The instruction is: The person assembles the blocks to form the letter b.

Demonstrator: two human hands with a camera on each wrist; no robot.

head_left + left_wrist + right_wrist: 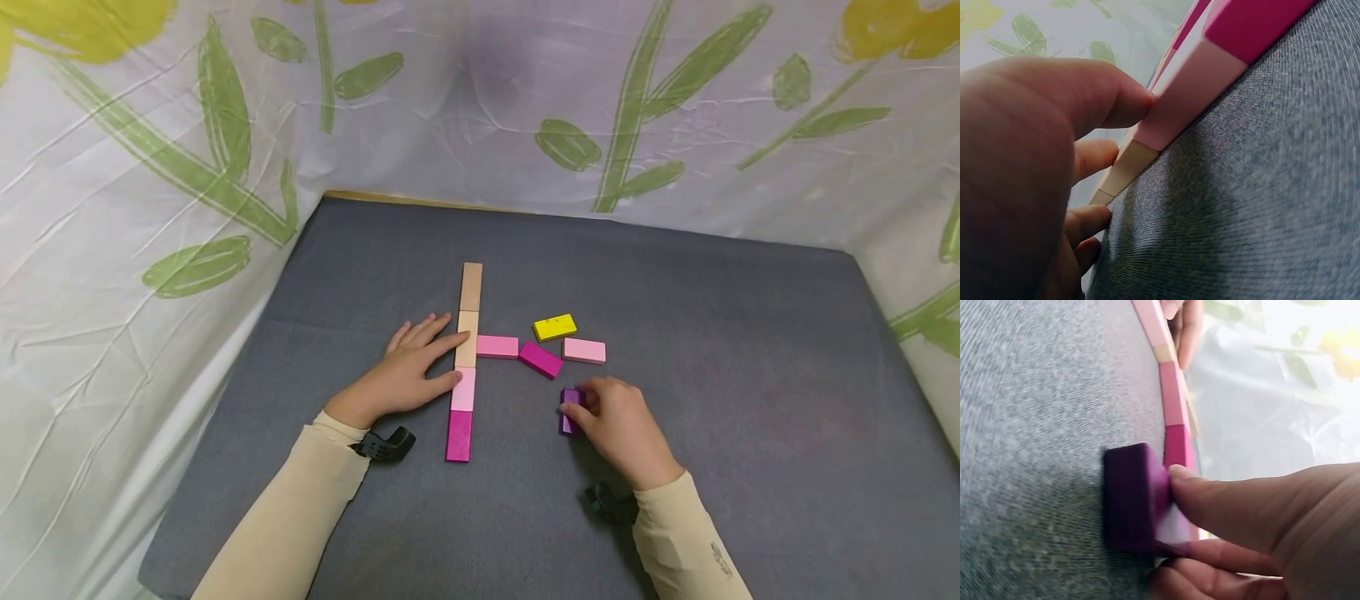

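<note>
My left hand (401, 375) lies with its fingers stretched out beside a straight column of blocks. Its index fingertip touches the cream block (467, 354), and its thumb touches the light pink block (1188, 94). A tan block (471, 286) tops the column; a magenta block (458, 437) ends it nearest me. Between thumb and fingers, my right hand (626, 425) pinches a dark purple block (1127, 497), low over or on the cloth; I cannot tell which. A pink block (498, 347) runs right from the column, and a slanted magenta block (541, 360) meets its end.
A yellow block (555, 327) lies behind the slanted magenta one, with another light pink block (583, 351) to the right. Dark grey cloth covers the table (750, 375). A white curtain (465, 125) with painted plants hangs along the back and sides.
</note>
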